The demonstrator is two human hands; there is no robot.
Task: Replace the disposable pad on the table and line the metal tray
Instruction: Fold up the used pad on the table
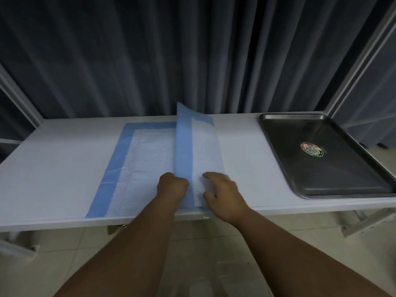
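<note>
A disposable pad point(147, 159), white with a blue border, lies on the white table point(53, 168). Its right part is folded up and over toward the left, showing a blue strip point(183, 151) that stands raised. My left hand point(171, 186) is closed on the near end of that raised blue edge. Just to its right, my right hand point(222, 196) rests with fingers spread on the pad's folded white part, near the table's front edge. The metal tray point(278, 138) sits unlined at the table's right end, with a round iridescent sticker point(311, 149) in its middle.
Dark pleated curtains point(171, 56) hang right behind the table. Metal frame posts point(360, 65) stand at the right and left. Below the table's front edge is a pale tiled floor point(203, 243), with bracket hardware point(362, 226) under the right end.
</note>
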